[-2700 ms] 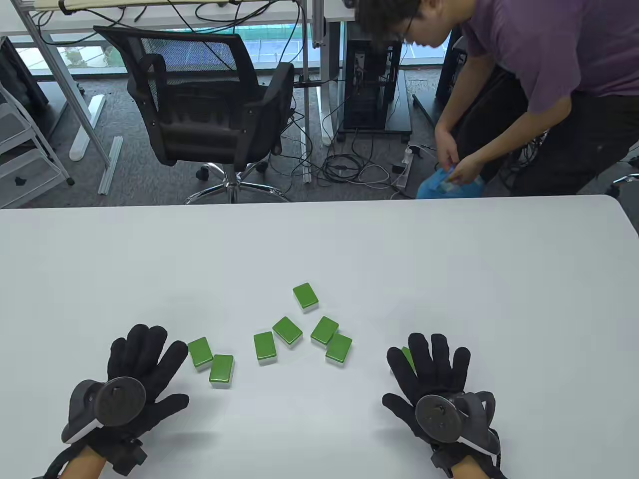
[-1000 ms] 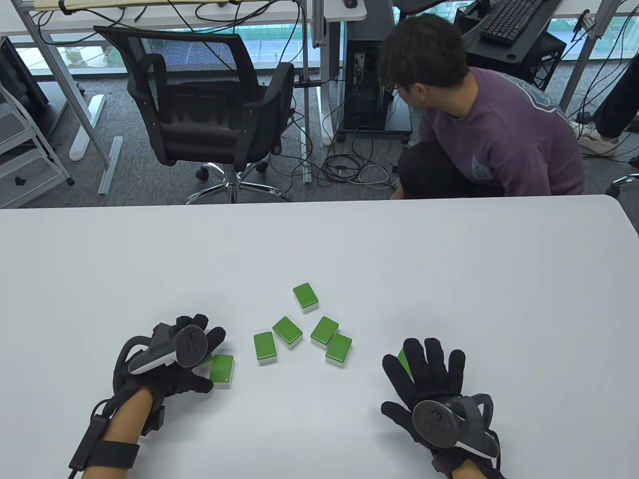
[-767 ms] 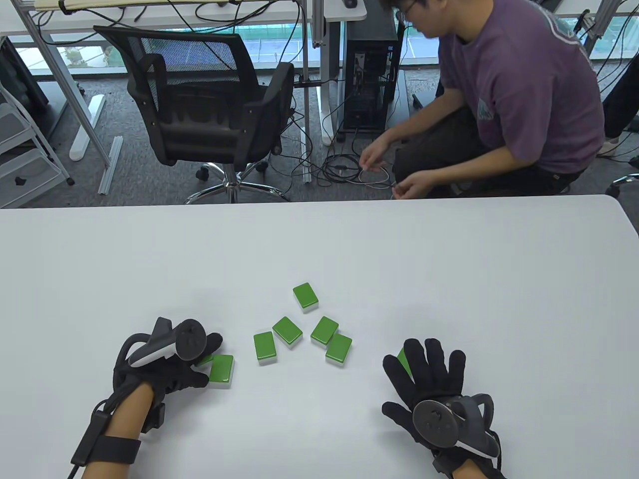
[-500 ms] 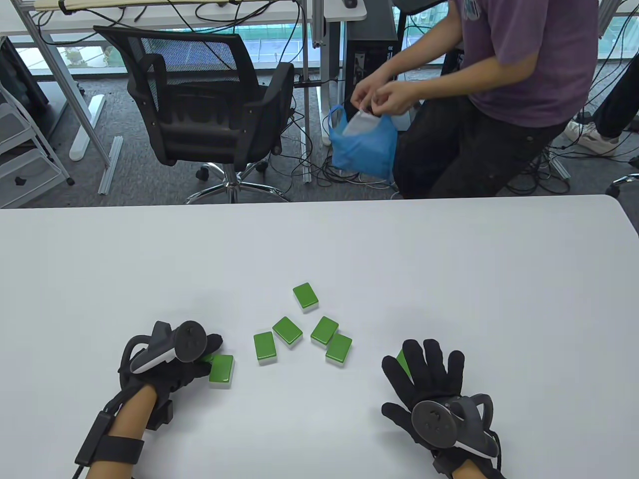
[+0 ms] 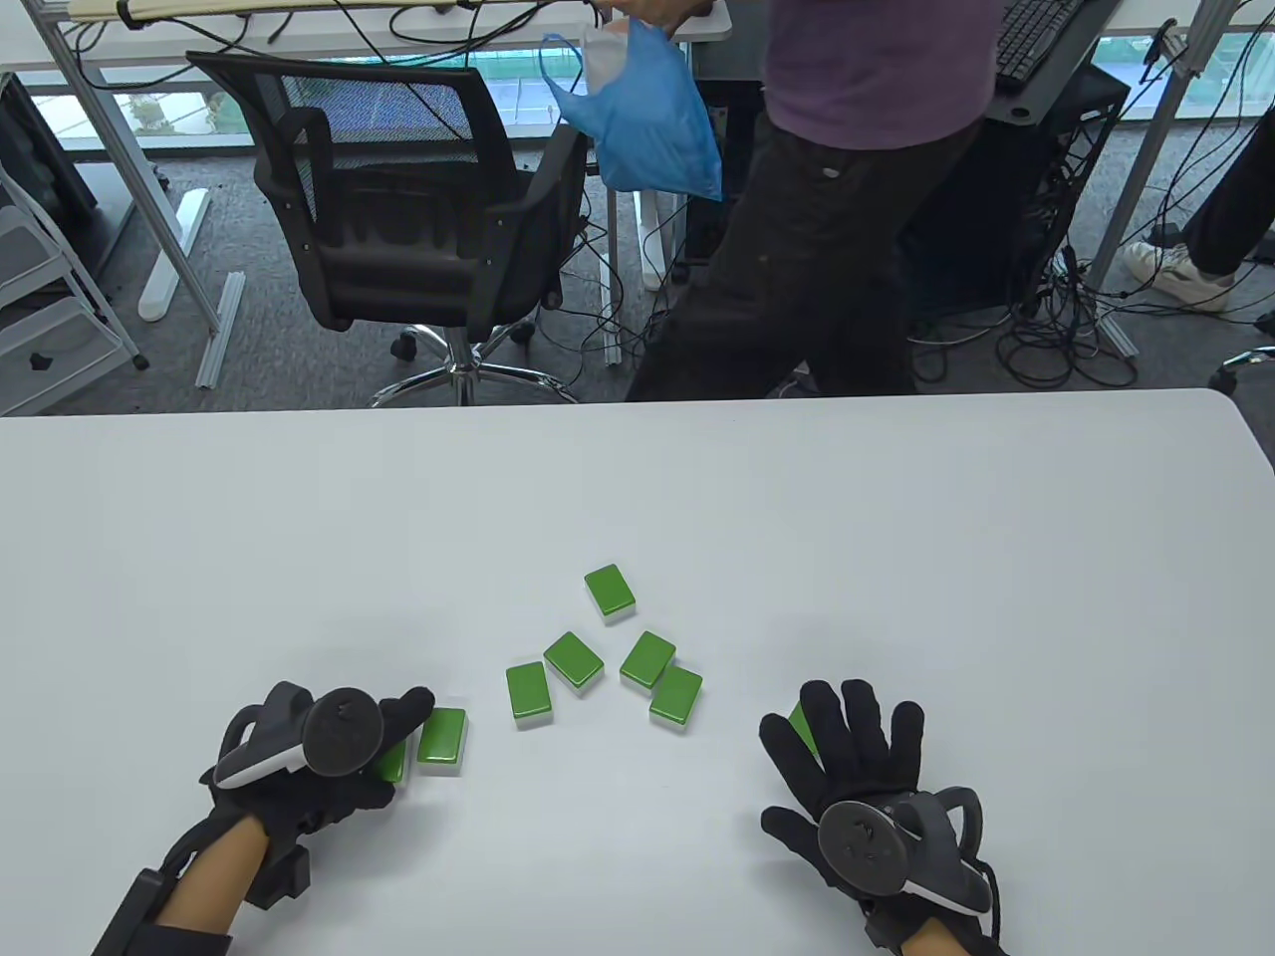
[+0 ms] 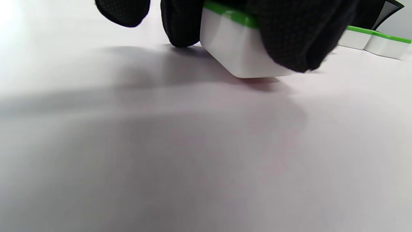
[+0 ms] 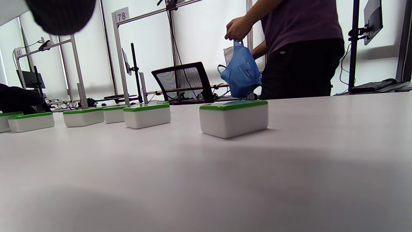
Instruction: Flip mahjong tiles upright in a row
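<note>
None of the small green-backed, white-bodied mahjong tiles upright yet, judging by both the table view and the right wrist view; whole row yet to be built. Eight tiles at most on show: one gripped green-topped tile (image 6: 236,45) between the black-gloved left hand's (image 5: 319,762) fingers (image 6: 289,35), lying just beside and left of a flat neighbouring tile (image 5: 442,737); a loose cluster of four, namely a flat tile left of centre (image 5: 528,691), an angled tile (image 5: 575,659), a second angled tile (image 5: 647,658) and a tile touching it (image 5: 676,694); one farther tile (image 5: 609,589) set apart toward the table's far side; one tile mostly hidden (image 5: 803,719) under the black-gloved right hand (image 5: 847,757).

Left fingers clamped on the gripped tile's sides, one bottom edge seemingly just lifted off the white table (image 5: 896,558), probably the start of the first flip. Right hand spread flat, fingers apart, gripping nothing; contact with the hidden tile not clear.

All tiles alike: glossy, thick rounded blocks, green layer uppermost, white below, faces down and unseen.

Beyond the table, a black mesh office chair (image 5: 418,199) and a standing person in a purple shirt (image 5: 877,60) with a blue plastic bag (image 5: 647,119).
</note>
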Demonstrator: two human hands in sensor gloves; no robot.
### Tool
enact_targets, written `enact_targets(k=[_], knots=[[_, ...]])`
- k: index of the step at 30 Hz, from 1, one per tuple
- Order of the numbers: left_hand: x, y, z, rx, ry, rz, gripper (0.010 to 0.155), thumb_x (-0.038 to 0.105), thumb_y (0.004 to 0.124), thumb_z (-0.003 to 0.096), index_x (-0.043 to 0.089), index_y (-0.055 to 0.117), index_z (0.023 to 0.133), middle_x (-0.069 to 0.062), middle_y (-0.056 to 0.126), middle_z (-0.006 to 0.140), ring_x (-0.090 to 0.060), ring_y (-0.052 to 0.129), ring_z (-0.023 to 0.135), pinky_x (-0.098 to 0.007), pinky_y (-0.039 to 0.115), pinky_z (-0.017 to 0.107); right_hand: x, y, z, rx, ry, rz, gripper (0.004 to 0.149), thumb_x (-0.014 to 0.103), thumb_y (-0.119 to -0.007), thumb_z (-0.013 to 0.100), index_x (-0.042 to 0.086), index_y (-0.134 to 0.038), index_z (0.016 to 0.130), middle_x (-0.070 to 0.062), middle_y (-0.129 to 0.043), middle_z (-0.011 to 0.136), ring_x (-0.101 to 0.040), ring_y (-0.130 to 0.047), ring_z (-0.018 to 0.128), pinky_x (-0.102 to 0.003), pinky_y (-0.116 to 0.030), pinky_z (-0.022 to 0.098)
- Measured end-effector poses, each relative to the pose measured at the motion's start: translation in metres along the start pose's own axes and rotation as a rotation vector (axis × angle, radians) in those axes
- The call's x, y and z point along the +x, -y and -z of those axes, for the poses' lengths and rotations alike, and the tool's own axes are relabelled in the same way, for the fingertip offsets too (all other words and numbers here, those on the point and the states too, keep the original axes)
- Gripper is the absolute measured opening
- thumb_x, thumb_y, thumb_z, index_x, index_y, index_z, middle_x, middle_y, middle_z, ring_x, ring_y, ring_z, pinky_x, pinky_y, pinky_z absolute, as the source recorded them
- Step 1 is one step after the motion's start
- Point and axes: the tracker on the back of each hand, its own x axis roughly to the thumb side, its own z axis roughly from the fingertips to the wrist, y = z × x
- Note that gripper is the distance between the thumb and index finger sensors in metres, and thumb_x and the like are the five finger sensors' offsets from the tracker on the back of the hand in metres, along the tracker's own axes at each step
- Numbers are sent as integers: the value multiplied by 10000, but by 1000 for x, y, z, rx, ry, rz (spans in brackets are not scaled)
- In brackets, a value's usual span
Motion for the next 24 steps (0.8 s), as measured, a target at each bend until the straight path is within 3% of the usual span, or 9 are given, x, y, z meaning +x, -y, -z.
enact_targets(k=[11,17,24], knots=[[2,6,0,-18,-11,24,907,444,856,331,408,271,1024,89,542,1140,-214,627,1093,-566,581,778,1,0,0,7,0,-5,796,598,-625,468,450,-51,999,31,106,1100,-355,122,960,-661,-8,667],[12,-6,3,-23,-14,52,989,561,871,269,432,252,1031,73,481,1168,-261,587,1114,-597,549,784,1,0,0,2,3,7,798,598,-627,467,451,-51,999,32,107,1101,-354,124,961,-660,-7,668],[36,-17,26,-41,-40,178,990,570,862,271,449,235,1028,69,431,1184,-268,547,1130,-600,525,795,4,1,0,-7,18,13,796,597,-627,468,450,-52,1000,32,107,1101,-354,124,961,-661,-6,667]])
